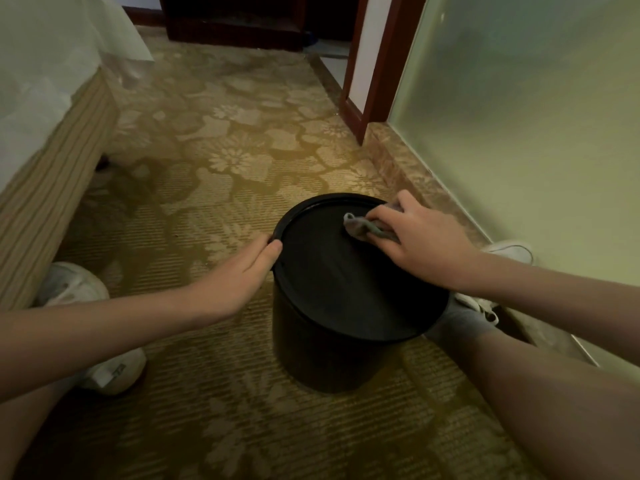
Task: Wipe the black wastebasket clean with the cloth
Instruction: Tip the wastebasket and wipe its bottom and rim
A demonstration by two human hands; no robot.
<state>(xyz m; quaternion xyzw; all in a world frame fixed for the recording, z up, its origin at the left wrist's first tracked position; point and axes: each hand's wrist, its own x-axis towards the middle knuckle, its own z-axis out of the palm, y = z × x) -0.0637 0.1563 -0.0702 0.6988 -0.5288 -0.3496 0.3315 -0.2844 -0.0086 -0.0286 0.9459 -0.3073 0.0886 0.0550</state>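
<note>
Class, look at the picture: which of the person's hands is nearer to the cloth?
Right. The right hand grips the cloth on top of the black wastebasket; the left hand rests against its rim on the opposite side, apart from the cloth.

The light is dim and carries a yellow-green cast. The brightest area is the frosted panel (519, 98) right of the black wastebasket (346, 306), glowing softly with no hard glare. The wastebasket's top reads nearly flat black, with only a faint sheen at its middle. Soft shadow pools on the carpet (225, 150) left of the wastebasket and at its near base. The cloth (360, 230) and right hand (426, 240) on the wastebasket look soft-edged. Far beyond the wastebasket detail turns murky, and the bed base (52, 202) to its left bows with lens distortion.
</note>
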